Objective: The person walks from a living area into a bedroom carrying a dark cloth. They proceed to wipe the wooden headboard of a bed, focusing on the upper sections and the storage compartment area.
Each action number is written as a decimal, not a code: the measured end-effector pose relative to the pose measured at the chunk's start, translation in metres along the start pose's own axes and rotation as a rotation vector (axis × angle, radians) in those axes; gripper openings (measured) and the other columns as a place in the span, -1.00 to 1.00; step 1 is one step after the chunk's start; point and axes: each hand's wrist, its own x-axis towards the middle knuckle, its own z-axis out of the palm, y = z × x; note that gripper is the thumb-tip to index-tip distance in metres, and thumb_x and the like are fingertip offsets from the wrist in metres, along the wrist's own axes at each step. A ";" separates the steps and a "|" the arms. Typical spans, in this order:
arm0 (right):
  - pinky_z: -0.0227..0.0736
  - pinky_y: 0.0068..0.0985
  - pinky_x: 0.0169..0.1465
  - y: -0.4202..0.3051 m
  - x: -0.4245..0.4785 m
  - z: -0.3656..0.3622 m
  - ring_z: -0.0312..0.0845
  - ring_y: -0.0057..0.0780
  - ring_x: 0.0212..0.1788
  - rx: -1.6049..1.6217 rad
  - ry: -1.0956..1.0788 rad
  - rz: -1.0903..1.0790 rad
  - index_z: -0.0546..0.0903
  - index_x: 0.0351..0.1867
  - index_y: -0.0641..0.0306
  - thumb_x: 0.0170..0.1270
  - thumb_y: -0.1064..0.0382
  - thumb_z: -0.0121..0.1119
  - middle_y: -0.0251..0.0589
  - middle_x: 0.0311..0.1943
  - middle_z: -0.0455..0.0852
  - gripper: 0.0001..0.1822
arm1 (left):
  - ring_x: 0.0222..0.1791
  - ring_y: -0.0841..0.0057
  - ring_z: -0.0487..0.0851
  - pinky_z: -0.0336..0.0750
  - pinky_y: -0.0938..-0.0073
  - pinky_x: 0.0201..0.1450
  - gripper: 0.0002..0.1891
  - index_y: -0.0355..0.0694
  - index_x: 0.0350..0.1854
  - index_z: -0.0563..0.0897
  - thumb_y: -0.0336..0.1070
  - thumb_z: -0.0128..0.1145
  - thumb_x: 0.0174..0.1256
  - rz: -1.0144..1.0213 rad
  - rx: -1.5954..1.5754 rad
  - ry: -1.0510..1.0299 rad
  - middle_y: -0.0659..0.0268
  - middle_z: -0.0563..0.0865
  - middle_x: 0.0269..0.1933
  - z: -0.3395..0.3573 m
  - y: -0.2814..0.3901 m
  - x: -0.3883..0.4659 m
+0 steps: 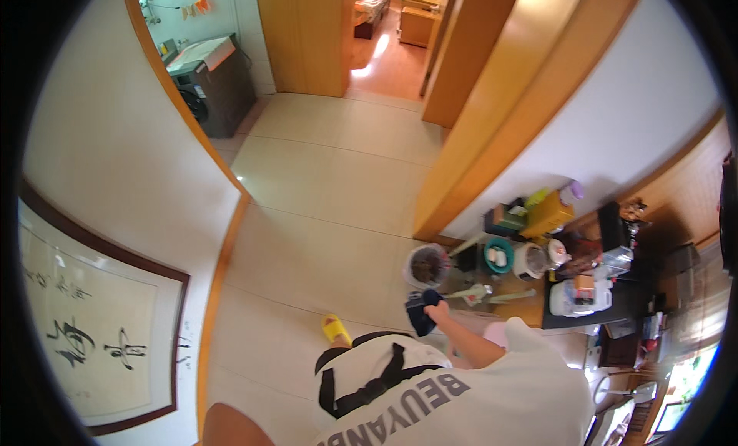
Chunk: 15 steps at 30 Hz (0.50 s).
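Note:
My right hand (438, 312) is closed on a dark navy cloth item (421, 316), bunched at the top and hanging down. The cloth hangs just this side of a lined waste bin (428, 265) with brownish rubbish in it. My left hand is out of view; only part of that arm shows at the bottom edge. A yellow slipper (333, 326) is on one of my feet, on the pale tiled floor (300, 238).
To my right, a low table (527, 307) carries a teal bowl (499, 256), a white jug (565, 299), boxes and jars. Ahead, a doorway leads to a bedroom. A washing machine (222, 94) stands front left. Framed calligraphy (104, 331) hangs on the left wall.

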 end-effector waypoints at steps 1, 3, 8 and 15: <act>0.52 -0.25 0.04 -0.022 0.002 0.014 0.64 -0.01 -0.05 -0.001 0.078 0.041 0.63 -0.18 0.51 -0.32 0.17 0.38 0.17 -0.16 0.71 -0.42 | -0.05 0.25 0.65 0.52 0.27 0.06 -0.66 -0.32 0.04 0.57 -0.22 0.19 0.32 0.011 -0.021 -0.010 0.14 0.69 -0.05 -0.017 -0.017 0.011; 0.49 -0.24 0.10 -0.058 0.014 0.027 0.62 0.00 0.00 -0.047 0.062 0.096 0.63 -0.19 0.50 -0.32 0.16 0.39 0.19 -0.12 0.70 -0.43 | -0.06 0.26 0.65 0.53 0.27 0.05 -0.66 -0.31 0.03 0.57 -0.20 0.19 0.33 0.007 -0.105 -0.014 0.14 0.68 -0.06 -0.046 -0.065 0.027; 0.56 -0.28 -0.11 -0.132 0.077 0.085 0.67 -0.17 -0.21 0.245 0.047 0.017 0.63 -0.20 0.44 -0.25 0.35 0.25 0.00 -0.26 0.73 -0.57 | -0.08 0.28 0.65 0.53 0.27 0.02 -0.66 -0.30 0.00 0.58 -0.16 0.17 0.34 0.024 -0.208 -0.093 0.16 0.68 -0.08 -0.077 -0.163 0.098; 0.54 -0.24 0.05 -0.279 0.164 0.068 0.66 -0.09 -0.06 -0.024 -0.034 0.048 0.67 -0.21 0.38 -0.22 0.13 0.37 0.10 -0.19 0.73 -0.51 | -0.10 0.31 0.65 0.54 0.28 -0.01 -0.66 -0.28 -0.04 0.58 -0.10 0.15 0.35 -0.055 -0.419 -0.149 0.18 0.68 -0.11 -0.017 -0.367 0.154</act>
